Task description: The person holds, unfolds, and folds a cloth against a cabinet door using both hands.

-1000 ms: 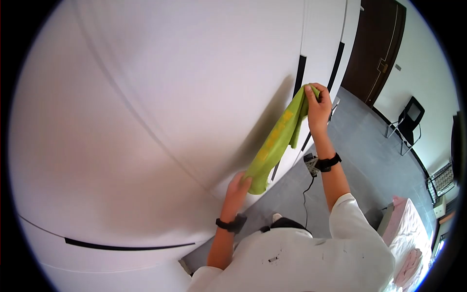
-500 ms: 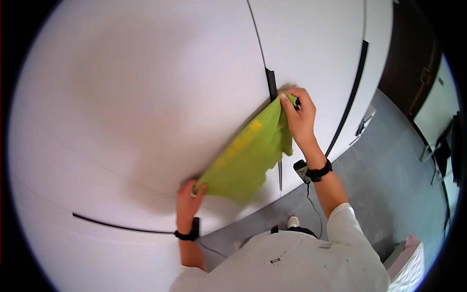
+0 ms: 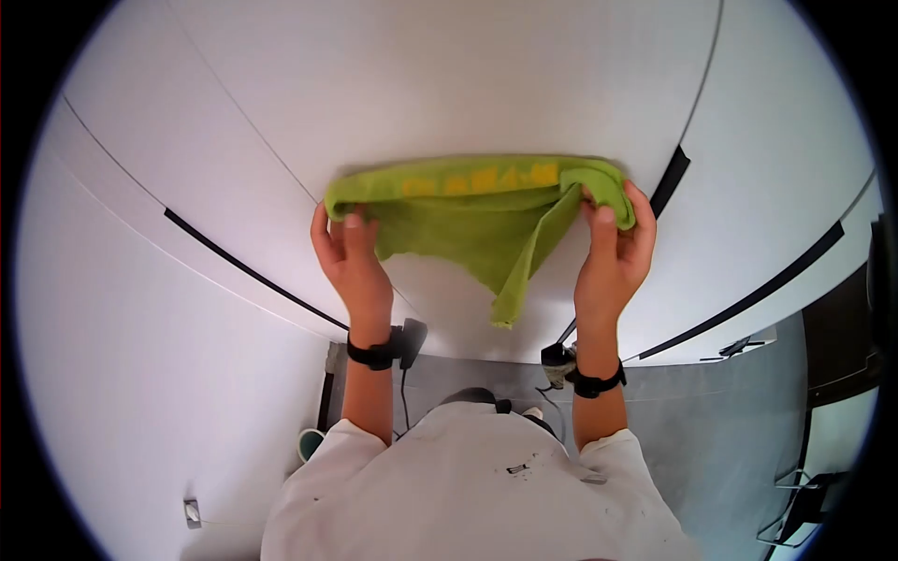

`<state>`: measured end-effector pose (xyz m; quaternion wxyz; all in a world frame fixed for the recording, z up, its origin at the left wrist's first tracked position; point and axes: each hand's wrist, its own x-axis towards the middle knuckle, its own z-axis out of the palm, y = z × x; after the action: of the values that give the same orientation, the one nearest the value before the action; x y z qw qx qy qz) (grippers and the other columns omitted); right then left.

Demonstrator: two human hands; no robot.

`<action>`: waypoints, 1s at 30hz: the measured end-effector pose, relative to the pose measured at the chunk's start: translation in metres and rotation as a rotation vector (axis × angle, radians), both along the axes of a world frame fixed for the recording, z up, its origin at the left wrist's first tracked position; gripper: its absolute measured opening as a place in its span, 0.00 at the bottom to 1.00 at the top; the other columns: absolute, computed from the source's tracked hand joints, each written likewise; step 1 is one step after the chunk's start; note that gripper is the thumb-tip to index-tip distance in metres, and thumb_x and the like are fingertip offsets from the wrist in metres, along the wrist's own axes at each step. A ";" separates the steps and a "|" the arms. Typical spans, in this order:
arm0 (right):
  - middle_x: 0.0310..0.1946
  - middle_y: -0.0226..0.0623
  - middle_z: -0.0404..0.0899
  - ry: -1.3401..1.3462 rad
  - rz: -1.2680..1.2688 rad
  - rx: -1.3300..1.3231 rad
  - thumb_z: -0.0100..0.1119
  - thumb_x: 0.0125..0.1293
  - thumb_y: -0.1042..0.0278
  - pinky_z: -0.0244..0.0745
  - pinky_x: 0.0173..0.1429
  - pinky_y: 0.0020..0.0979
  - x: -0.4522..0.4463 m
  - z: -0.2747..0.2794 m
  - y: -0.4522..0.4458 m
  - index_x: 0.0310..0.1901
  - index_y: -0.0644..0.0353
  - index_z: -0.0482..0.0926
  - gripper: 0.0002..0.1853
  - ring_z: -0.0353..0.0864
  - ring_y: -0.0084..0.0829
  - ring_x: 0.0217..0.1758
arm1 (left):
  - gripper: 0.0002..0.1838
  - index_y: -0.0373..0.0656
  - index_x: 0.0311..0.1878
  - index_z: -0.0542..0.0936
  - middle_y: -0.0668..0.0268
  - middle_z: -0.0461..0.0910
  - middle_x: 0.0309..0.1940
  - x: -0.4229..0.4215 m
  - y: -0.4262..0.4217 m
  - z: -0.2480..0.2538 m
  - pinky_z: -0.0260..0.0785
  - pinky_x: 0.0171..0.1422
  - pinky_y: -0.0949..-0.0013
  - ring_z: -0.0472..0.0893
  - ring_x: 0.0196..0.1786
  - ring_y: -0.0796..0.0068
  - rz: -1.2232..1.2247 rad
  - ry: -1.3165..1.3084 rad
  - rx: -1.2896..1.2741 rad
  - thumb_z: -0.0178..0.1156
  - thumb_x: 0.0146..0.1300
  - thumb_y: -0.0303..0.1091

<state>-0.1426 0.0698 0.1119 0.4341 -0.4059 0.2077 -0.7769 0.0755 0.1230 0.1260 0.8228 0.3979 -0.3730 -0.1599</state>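
A green cloth hangs at twelve o'clock from the wearer's chest — left hand pinching one end at eleven, right hand the other at one — before white cabinet doors. Even outward tension should best hold its yellow-marked band straight.

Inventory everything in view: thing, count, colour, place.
Cloth: 1, green and yellow, centre
Panels: several, white, ahead
Handle strips: at least 3, black, on panels
Wall fitting: 1, pale, lower left
Container: 1, green inside, lower left
Chair: 1, black, lower right
Door: 1, brown, right edge
Floor: 1, grey, below
Boxy objects: 2, dark, below centre
Cords: 2, dark, below centre
Shirt: 1, white, bottom
Wristbands: 2, black, worn
Left hand: 1, gripping cloth
Right hand: 1, gripping cloth
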 end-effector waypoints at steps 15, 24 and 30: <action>0.66 0.61 0.56 1.124 -0.887 -0.314 0.69 0.47 0.71 0.65 0.62 0.45 0.020 0.019 -0.009 0.52 0.63 0.75 0.27 0.63 0.56 0.66 | 0.37 0.33 0.64 0.62 0.42 0.60 0.63 0.004 -0.046 -0.032 0.51 0.67 0.49 0.59 0.66 0.44 0.466 -0.879 0.182 0.67 0.55 0.38; 0.62 0.57 0.65 1.029 -0.918 -0.624 0.52 0.54 0.89 0.65 0.65 0.37 -0.027 0.110 0.001 0.48 0.66 0.66 0.18 0.69 0.50 0.64 | 0.34 0.35 0.61 0.67 0.45 0.65 0.59 -0.051 -0.059 0.058 0.52 0.64 0.45 0.62 0.62 0.44 0.531 -1.039 -0.034 0.65 0.56 0.45; 0.62 0.57 0.65 0.806 -1.088 -0.487 0.48 0.62 0.84 0.69 0.60 0.36 -0.129 0.078 -0.021 0.48 0.66 0.62 0.13 0.72 0.48 0.60 | 0.31 0.46 0.60 0.70 0.51 0.65 0.60 -0.161 -0.065 0.082 0.50 0.63 0.41 0.65 0.60 0.50 0.479 -1.193 -0.059 0.62 0.55 0.48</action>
<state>-0.2717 0.0488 0.1901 -0.2279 -0.5853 0.3454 -0.6973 -0.0859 0.0582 0.2079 0.4974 0.4678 -0.6716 0.2875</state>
